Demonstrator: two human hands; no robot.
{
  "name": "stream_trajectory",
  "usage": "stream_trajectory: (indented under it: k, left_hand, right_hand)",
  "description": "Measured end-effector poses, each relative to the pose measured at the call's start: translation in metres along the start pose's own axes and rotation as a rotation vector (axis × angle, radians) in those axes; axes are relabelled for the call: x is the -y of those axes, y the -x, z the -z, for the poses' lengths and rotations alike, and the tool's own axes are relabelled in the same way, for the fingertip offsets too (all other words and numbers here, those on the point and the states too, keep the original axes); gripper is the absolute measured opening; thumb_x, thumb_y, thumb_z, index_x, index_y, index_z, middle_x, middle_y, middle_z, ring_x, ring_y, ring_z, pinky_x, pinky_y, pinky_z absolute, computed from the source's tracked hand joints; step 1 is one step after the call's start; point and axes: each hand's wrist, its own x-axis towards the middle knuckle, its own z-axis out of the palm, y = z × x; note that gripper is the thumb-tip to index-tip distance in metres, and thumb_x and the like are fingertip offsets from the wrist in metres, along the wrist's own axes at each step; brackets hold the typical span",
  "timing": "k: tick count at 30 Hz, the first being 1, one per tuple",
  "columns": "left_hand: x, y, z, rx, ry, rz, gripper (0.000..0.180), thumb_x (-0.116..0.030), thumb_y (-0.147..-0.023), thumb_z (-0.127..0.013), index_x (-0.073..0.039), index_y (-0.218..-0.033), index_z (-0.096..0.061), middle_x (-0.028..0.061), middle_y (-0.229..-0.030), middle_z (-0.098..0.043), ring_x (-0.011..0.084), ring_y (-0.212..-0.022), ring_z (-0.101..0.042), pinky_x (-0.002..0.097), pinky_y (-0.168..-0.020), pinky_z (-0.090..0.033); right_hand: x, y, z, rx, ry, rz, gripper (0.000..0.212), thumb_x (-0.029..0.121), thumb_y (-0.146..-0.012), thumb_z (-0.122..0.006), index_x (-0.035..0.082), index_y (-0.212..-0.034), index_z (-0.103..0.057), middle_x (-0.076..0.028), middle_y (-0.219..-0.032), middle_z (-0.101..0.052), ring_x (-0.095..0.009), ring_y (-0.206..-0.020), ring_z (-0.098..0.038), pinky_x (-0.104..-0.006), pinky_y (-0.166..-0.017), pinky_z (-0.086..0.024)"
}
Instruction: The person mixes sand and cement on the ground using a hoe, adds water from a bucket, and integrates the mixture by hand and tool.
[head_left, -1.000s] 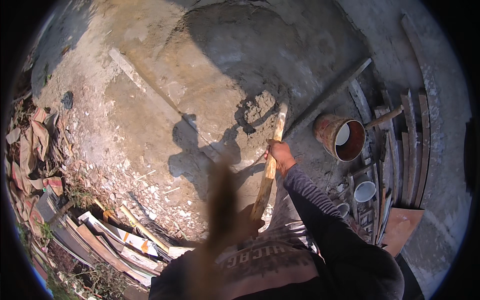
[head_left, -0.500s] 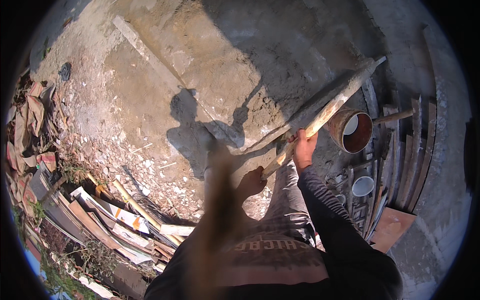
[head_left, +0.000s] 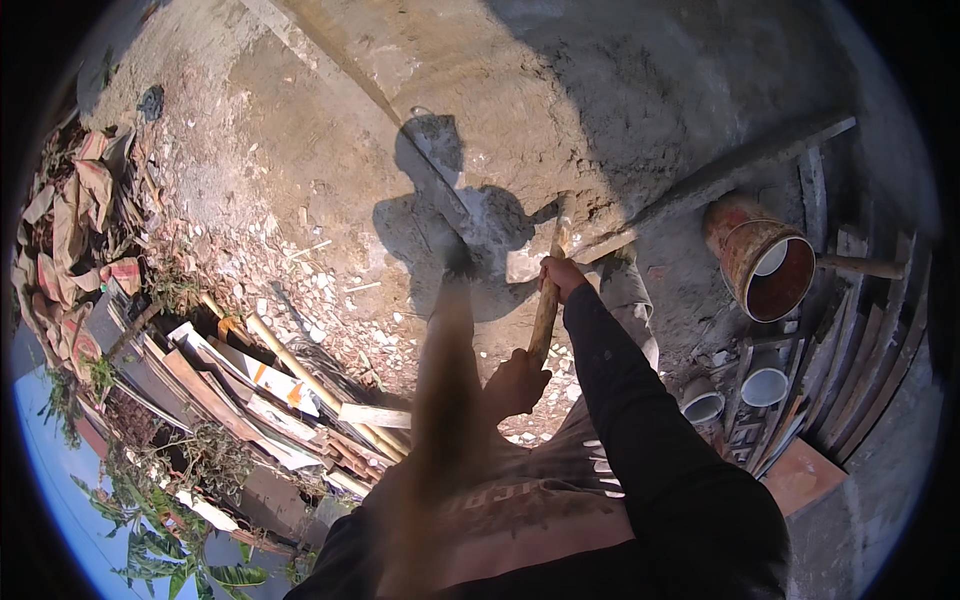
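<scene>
The person stood on rough ground and worked a long-handled digging tool, its wooden handle (head_left: 547,300) running from near the waist down toward the heap of grey mortar (head_left: 600,150) ahead. The right hand (head_left: 562,276) was wrapped tight around the handle high up, toward the working end; the left hand (head_left: 515,383) was closed around the lower end, close to the body. The head of the tool lay at the near edge of the heap, mostly lost in shadow, so its shape could not be told.

By the look of it, the step in hand was a stroke into the edge of the heap, either pulling or chopping the mix. The next move would call for a firm two-handed pull with the feet kept back from the blade.

A rusty bucket (head_left: 765,262) lay on its side to the right, near two small white pots (head_left: 766,386). Stacked boards and scrap wood (head_left: 250,380) lay to the left.
</scene>
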Motion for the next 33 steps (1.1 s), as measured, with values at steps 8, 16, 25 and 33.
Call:
stream_trajectory:
  k: [8,16,25,33]
  left_hand:
    - [-0.102,0.035,0.03,-0.028,0.375,-0.173,0.039,-0.023,-0.093,-0.059,0.008,-0.113,-0.045,0.0184,-0.079,-0.064,0.0248,-0.06,-0.067,0.0384,-0.049,-0.054]
    - [-0.189,0.156,0.078,0.198,0.607,-0.283,0.049,-0.021,-0.093,-0.057,0.014,-0.122,-0.039,0.0191,-0.078,-0.063,0.0264,-0.057,-0.065,0.0392,-0.052,-0.053]
    - [0.024,0.188,0.081,-0.062,0.018,-0.4,0.063,-0.023,-0.09,-0.066,-0.01,-0.146,-0.041,0.0185,-0.099,-0.071,0.0361,-0.095,-0.068,0.0487,-0.084,-0.05]
    - [0.119,0.055,0.05,-0.461,-0.204,-0.407,0.055,-0.026,-0.086,-0.072,-0.013,-0.136,-0.052,0.0192,-0.1,-0.071,0.0395,-0.099,-0.068,0.0504,-0.087,-0.049]
  right_hand:
    - [0.09,0.024,0.035,0.023,-0.166,0.012,0.013,0.009,-0.096,-0.055,0.002,-0.085,-0.056,-0.008,-0.069,-0.055,-0.021,-0.06,-0.057,-0.0375,-0.057,-0.05]
    - [0.168,0.167,0.032,0.062,-0.2,0.051,0.019,0.01,-0.098,-0.055,0.006,-0.08,-0.051,-0.004,-0.067,-0.051,-0.015,-0.054,-0.052,-0.0291,-0.051,-0.049]
    - [0.085,0.234,-0.086,-0.321,-0.146,0.553,0.014,0.013,-0.096,-0.057,0.002,-0.094,-0.051,-0.008,-0.071,-0.052,-0.02,-0.054,-0.055,-0.0371,-0.048,-0.051]
    - [0.059,0.201,-0.118,-0.401,-0.319,0.581,0.013,0.006,-0.088,-0.06,0.005,-0.098,-0.051,-0.007,-0.074,-0.054,-0.022,-0.056,-0.056,-0.0385,-0.053,-0.05]
